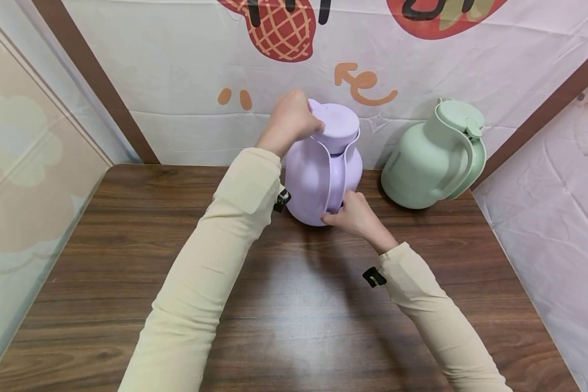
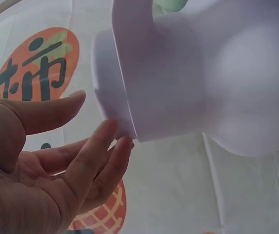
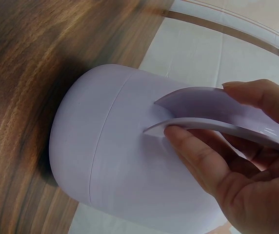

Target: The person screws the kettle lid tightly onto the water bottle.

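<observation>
A lilac thermos jug (image 1: 301,182) stands upright at the back of the table, its handle (image 1: 338,185) facing me. My left hand (image 1: 291,117) is up at the jug's lid (image 1: 340,122), on its left side. In the left wrist view, the fingertips touch the lid's edge while the thumb sticks out apart from it. Low on the handle, my right hand (image 1: 355,215) holds on. The right wrist view has its fingers (image 3: 198,156) curled against one edge of the handle, with the thumb at the opposite edge.
A green thermos jug (image 1: 416,163) stands to the right of the lilac one, its handle turned to the right. Behind both hangs a white cloth (image 1: 176,109) with printed fruit. The wood-grain table (image 1: 127,272) stretches toward me, with cloth-covered sides left and right.
</observation>
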Demonstrator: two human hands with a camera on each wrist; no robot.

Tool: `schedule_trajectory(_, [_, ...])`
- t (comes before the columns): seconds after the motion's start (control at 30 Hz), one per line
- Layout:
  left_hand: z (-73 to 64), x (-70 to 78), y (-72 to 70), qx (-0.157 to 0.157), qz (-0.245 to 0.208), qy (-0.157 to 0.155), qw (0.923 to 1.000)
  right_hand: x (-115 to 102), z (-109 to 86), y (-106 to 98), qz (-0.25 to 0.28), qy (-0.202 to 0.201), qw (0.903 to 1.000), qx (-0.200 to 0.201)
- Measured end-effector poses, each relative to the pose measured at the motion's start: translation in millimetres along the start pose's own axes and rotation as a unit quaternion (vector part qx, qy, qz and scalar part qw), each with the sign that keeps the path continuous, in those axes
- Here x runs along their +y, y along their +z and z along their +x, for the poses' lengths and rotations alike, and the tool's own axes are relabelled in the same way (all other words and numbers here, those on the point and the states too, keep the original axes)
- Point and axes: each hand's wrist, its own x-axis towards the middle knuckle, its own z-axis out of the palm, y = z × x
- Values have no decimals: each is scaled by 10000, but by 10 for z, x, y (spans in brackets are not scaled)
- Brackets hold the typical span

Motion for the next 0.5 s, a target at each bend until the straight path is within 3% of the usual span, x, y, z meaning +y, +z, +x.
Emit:
schedule_trajectory(0.23, [-25, 41, 30, 21, 79, 170, 9998, -1, 1, -1, -7, -18, 10000, 16])
schedule_trajectory(0.5, [2, 84, 61, -96, 232, 112, 9996, -4, 2, -2, 17, 4, 10000, 24])
